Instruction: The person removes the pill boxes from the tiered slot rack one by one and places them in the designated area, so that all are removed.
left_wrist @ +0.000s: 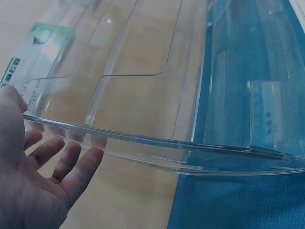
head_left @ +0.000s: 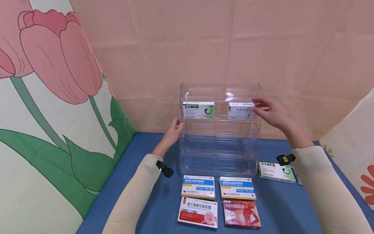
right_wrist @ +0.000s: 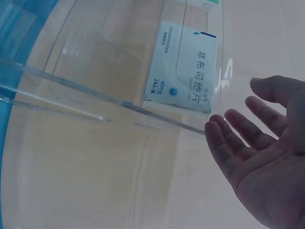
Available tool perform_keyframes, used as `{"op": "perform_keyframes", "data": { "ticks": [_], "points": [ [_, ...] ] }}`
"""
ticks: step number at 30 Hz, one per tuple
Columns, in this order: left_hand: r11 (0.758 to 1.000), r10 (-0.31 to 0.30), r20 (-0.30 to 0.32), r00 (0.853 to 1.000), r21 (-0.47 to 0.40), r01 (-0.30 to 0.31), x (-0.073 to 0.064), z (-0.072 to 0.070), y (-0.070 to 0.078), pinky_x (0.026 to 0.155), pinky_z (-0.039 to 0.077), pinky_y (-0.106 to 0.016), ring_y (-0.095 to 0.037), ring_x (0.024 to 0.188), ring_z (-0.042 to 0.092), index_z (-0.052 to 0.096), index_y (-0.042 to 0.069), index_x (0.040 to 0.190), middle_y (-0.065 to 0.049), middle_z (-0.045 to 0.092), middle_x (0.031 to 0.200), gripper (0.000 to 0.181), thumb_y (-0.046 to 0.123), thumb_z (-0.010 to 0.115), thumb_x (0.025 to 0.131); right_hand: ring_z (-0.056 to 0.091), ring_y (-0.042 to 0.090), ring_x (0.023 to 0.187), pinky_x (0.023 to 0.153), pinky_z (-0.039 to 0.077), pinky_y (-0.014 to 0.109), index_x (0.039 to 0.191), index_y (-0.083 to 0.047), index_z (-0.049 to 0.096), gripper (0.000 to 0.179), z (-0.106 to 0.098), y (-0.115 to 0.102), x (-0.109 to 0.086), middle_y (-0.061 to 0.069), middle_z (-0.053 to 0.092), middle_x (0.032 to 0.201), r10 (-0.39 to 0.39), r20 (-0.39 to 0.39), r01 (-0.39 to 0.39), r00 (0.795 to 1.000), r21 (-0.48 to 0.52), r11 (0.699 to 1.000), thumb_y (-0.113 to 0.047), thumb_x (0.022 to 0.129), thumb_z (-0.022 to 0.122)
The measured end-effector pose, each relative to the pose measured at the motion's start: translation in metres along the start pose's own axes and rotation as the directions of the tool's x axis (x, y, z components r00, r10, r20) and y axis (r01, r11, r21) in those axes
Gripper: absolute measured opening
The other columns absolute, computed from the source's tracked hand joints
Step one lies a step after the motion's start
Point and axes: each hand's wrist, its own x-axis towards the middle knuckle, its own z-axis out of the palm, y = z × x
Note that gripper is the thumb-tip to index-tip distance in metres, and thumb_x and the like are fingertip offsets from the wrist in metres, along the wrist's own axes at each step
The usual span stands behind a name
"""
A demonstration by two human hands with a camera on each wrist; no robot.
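Observation:
A clear acrylic display rack (head_left: 214,148) with stepped tiers stands upright. My left hand (head_left: 172,132) grips its left side; in the left wrist view the thumb (left_wrist: 14,98) lies over the panel's edge and the fingertips rest against its outer face. On the upper tier sit a white-and-green medicine box (head_left: 198,110) at the left and a white-and-blue medicine box (head_left: 240,111) at the right. Beside that right box is my right hand (head_left: 273,112). Its fingers are loosely bent and hold nothing, with fingertips close to the rack's right edge in the right wrist view.
Two blue-and-white medicine boxes (head_left: 198,187) lie before the rack on the blue cloth (head_left: 157,208). Nearer are a red-and-white box (head_left: 198,213) and a pink-red box (head_left: 242,214). Another green-and-white box (head_left: 277,171) lies right, overlapping an item partly hidden by the right sleeve.

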Motion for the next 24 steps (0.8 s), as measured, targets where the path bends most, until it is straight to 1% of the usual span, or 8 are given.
{"op": "perform_keyframes", "data": {
  "ticks": [4,7,9,13,17,20,24],
  "points": [
    [1.000,-0.002,0.002,1.000,-0.009,0.002,0.000,0.000,0.000,0.067,0.048,-0.032,-0.023,0.086,0.056,0.040,0.010,0.146,-0.016,0.050,0.129,0.045,0.031,0.045,0.106,0.049,0.046,0.129,0.098,0.047,0.062,0.145,-0.005,0.051,0.046,0.003,-0.006,0.006,0.025,0.051,0.144,0.011,0.032,-0.010,0.999,-0.025,1.000,-0.021,0.102,0.059],
    [1.000,0.003,0.000,1.000,-0.012,-0.003,0.000,0.000,-0.001,0.066,0.048,-0.031,-0.024,0.084,0.056,0.041,0.009,0.145,-0.017,0.050,0.128,0.045,0.031,0.044,0.106,0.049,0.047,0.128,0.097,0.048,0.061,0.145,-0.005,0.051,0.046,0.006,-0.011,0.010,0.026,0.049,0.145,0.028,0.050,-0.026,0.998,-0.048,0.998,-0.020,0.102,0.059],
    [1.000,0.005,-0.004,1.000,-0.010,-0.005,0.000,0.000,-0.001,0.066,0.048,-0.031,-0.024,0.086,0.057,0.041,0.008,0.145,-0.017,0.051,0.128,0.045,0.031,0.045,0.106,0.049,0.047,0.126,0.096,0.048,0.061,0.144,-0.003,0.052,0.046,0.008,-0.014,0.013,0.027,0.048,0.145,0.032,0.058,-0.028,0.998,-0.072,0.997,-0.019,0.101,0.059],
    [1.000,0.003,-0.011,1.000,-0.001,-0.003,0.001,0.000,-0.001,0.068,0.049,-0.033,-0.028,0.091,0.059,0.042,0.008,0.144,-0.018,0.052,0.129,0.045,0.031,0.045,0.106,0.047,0.048,0.128,0.100,0.044,0.063,0.142,-0.002,0.053,0.044,0.012,-0.020,0.019,0.027,0.047,0.146,0.033,0.066,-0.024,0.997,-0.129,0.991,-0.016,0.100,0.059],
    [1.000,0.004,-0.011,1.000,0.001,-0.004,0.001,0.000,-0.001,0.069,0.049,-0.033,-0.029,0.093,0.059,0.041,0.008,0.145,-0.018,0.052,0.129,0.045,0.031,0.045,0.106,0.049,0.046,0.124,0.101,0.043,0.063,0.141,-0.001,0.054,0.044,0.017,-0.020,0.024,0.028,0.049,0.143,0.042,0.059,-0.031,0.997,-0.174,0.984,-0.014,0.099,0.058],
    [1.000,0.007,-0.012,1.000,-0.006,-0.007,0.001,0.000,-0.001,0.068,0.049,-0.032,-0.027,0.091,0.058,0.042,0.008,0.146,-0.018,0.053,0.128,0.045,0.030,0.045,0.106,0.047,0.044,0.121,0.099,0.043,0.061,0.139,0.000,0.055,0.042,0.021,-0.017,0.027,0.028,0.053,0.137,0.045,0.046,-0.036,0.998,-0.196,0.980,-0.013,0.099,0.059],
    [1.000,0.012,-0.011,1.000,-0.005,-0.012,0.001,0.001,-0.001,0.067,0.049,-0.031,-0.026,0.089,0.058,0.041,0.008,0.146,-0.018,0.052,0.128,0.045,0.029,0.045,0.106,0.040,0.042,0.122,0.098,0.042,0.060,0.137,0.000,0.057,0.040,0.022,-0.015,0.027,0.027,0.054,0.135,0.037,0.020,-0.032,0.999,-0.203,0.979,-0.006,0.098,0.057]
  ]
}}
